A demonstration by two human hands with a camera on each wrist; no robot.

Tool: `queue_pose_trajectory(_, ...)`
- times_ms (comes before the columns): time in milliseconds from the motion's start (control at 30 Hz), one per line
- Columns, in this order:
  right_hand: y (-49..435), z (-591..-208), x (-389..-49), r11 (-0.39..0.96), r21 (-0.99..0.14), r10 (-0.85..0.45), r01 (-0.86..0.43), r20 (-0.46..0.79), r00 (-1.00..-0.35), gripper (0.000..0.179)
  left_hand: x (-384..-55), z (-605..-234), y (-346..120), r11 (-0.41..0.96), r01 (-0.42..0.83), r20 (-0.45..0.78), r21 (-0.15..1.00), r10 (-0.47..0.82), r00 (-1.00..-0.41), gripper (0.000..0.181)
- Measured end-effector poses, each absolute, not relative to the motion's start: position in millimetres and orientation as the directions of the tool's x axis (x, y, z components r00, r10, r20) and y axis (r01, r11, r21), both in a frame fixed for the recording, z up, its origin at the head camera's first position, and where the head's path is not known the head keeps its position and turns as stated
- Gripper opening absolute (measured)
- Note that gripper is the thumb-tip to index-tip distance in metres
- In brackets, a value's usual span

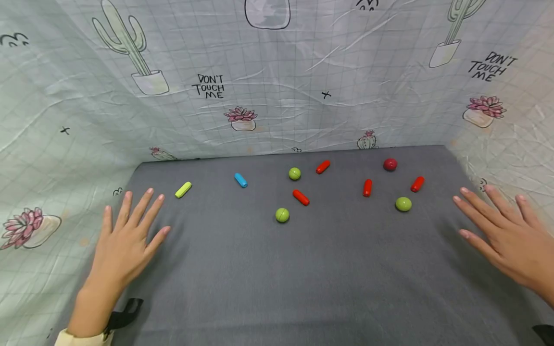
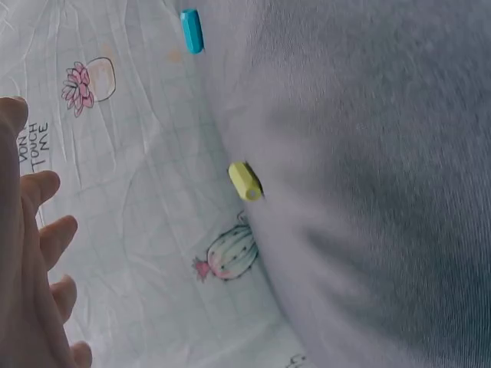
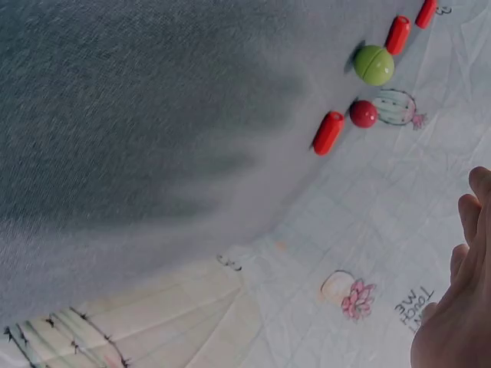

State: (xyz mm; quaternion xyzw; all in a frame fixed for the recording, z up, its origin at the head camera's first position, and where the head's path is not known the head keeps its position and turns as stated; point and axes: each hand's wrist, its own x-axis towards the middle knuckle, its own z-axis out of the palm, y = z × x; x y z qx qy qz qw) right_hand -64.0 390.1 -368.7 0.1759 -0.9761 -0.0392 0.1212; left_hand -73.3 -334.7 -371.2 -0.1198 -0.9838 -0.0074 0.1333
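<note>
**Left hand (image 1: 125,245) and right hand (image 1: 512,235) spread wide on either side of small coloured pieces**

Across the back, from left to right, runs a pale cloth (image 1: 281,62) printed with potted cacti. At far left, a cream sleeve (image 1: 84,340) and a black band (image 1: 125,315) show at the wrist; the fingers above them are straight and fanned, gripping nothing. Near those fingertips, a yellow stick (image 1: 183,190) lies slanted on the grey table (image 1: 303,269). Next, well apart, a blue stick (image 1: 240,180) slants the other way. Around the middle, a nearer green ball (image 1: 282,215) and a farther green ball (image 1: 295,173) rest to the left of a nearer red stick (image 1: 301,197) and a farther red stick (image 1: 322,166). Further right, a third red stick (image 1: 367,188) points almost straight away from the person; then a red ball (image 1: 390,164) sits behind a rightmost green ball (image 1: 403,204). The rightmost red stick (image 1: 417,184) lies slanted, closest to the right hand yet apart from it. This hand's fingers are likewise straight and parted, with its grasp empty
</note>
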Motion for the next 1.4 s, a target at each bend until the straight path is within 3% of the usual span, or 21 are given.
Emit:
queue_pose_trajectory(433, 374, -378, -79, 0.903, 0.057, -0.426, -0.425, 0.235, -0.874, 0.077, -90, -371, -307, 0.939, 0.32, 0.355, 0.128, 0.258, -0.898, 0.068)
queue_pose_trajectory(1400, 278, -397, -151, 0.787, -0.143, -0.565, -0.6, 0.225, -0.794, 0.07, -122, -392, -226, 0.737, 0.524, 0.298, 0.428, 0.432, -0.851, 0.05)
